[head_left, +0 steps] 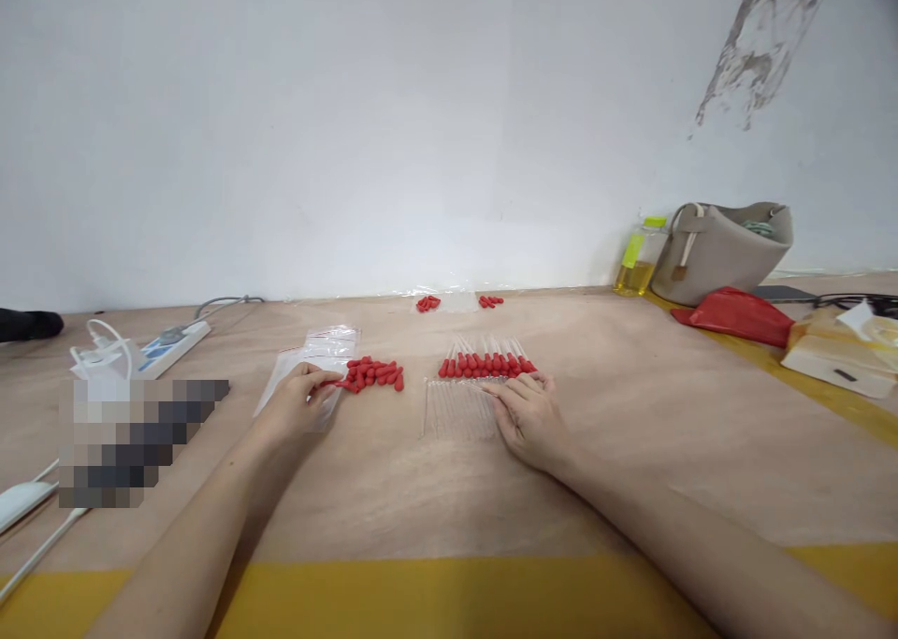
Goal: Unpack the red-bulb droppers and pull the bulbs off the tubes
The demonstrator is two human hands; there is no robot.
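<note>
As a red bulb [338,384] juts from the pinched grip of my left hand [297,399], my right hand [531,421] curves palm-down beside clear tubes [456,412], its hold unclear.

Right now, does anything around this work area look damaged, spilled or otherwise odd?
Yes, the wall looks damaged: a ragged, discoloured patch at the upper right seems to have lost its surface, while the rest is mostly smooth and pale. I see no spilled liquid.
</note>
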